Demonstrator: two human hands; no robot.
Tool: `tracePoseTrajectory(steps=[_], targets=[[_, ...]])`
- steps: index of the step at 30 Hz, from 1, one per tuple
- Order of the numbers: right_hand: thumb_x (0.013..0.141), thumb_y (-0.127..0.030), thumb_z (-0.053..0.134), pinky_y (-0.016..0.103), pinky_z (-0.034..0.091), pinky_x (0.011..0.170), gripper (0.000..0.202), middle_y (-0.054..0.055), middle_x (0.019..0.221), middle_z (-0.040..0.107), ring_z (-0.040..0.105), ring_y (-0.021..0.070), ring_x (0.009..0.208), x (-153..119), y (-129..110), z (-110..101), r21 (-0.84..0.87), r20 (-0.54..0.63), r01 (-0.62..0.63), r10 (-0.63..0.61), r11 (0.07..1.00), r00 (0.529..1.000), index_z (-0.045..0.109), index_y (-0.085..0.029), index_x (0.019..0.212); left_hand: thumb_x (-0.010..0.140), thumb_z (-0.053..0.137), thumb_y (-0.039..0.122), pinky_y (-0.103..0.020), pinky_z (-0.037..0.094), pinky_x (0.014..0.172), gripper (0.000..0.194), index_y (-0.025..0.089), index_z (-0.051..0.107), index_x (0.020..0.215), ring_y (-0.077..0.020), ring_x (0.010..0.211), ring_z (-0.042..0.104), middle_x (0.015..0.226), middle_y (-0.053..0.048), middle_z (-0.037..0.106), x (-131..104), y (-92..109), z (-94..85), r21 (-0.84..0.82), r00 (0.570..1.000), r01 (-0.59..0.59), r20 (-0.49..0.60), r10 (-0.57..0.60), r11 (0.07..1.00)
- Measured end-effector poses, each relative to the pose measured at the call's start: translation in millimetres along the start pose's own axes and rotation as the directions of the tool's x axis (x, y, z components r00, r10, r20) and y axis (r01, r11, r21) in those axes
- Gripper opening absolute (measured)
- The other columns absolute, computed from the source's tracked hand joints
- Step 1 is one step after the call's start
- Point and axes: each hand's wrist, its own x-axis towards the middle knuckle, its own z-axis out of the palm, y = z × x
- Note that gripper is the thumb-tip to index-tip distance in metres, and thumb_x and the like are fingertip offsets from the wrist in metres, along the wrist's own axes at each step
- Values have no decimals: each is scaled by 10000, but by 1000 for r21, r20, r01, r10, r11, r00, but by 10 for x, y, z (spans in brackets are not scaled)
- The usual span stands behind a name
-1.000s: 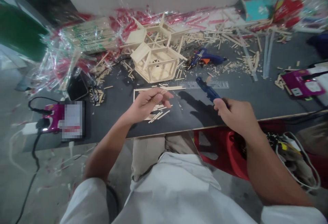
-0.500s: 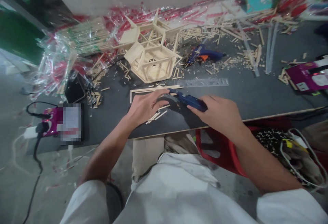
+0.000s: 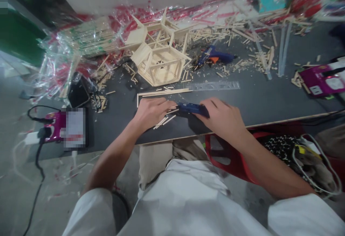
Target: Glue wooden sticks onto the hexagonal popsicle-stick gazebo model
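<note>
My right hand (image 3: 222,119) grips a long, dark blue hand tool (image 3: 192,108) whose narrow end points left; its exact kind is unclear. Close to that end, my left hand (image 3: 151,113) has its thumb and fingers pinched together, apparently on a thin wooden stick (image 3: 172,111), mostly hidden by the fingers. Several short sticks (image 3: 165,121) lie just in front of the left hand. Behind it, longer sticks (image 3: 164,92) lie lengthwise, with a short one upright to their left end. A clear ruler (image 3: 215,86) is flat on the dark table (image 3: 118,124).
A hexagonal wooden stick model (image 3: 161,67) stands behind my hands. To its right lies a blue glue gun (image 3: 217,55) among stick scraps. Plastic wrappers (image 3: 61,59) heap at the left. Purple power strips (image 3: 55,126) with cables sit at the left and right.
My right hand and the blue tool have moved slightly left, and the tool lies flatter. The left hand's fingers have curled from stretched out into a pinch near the tool's end.
</note>
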Motion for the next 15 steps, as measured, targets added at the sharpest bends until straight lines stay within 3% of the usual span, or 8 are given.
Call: tracePoseTrajectory(steps=[5, 9, 15], targets=[[1010, -224, 676, 329, 378, 684, 80, 113, 1015, 708, 627, 239, 911, -3, 54, 60, -17, -94, 140, -141, 990, 985, 701, -149, 998, 1012, 539, 113, -241, 407, 598, 271, 199, 793, 1052, -124, 666, 686, 792, -6, 774, -18, 10, 36, -57, 999, 38, 31, -36, 998], [1027, -216, 660, 341, 363, 705, 104, 105, 966, 711, 580, 244, 904, 2, 60, 34, -76, -123, 189, -197, 979, 973, 710, -139, 978, 955, 535, 71, -233, 427, 606, 304, 207, 796, 1033, -123, 669, 691, 802, 1, 783, -21, 10, 36, -57, 998, 52, 34, -50, 997], [1014, -53, 547, 342, 338, 711, 212, 98, 914, 709, 538, 246, 893, -26, -3, -44, -174, -84, 207, -224, 963, 971, 730, -143, 956, 884, 522, 34, -218, 484, 658, 340, 184, 787, 1034, -127, 729, 742, 882, -6, 819, -31, 11, 36, -126, 999, 46, 8, -45, 991]])
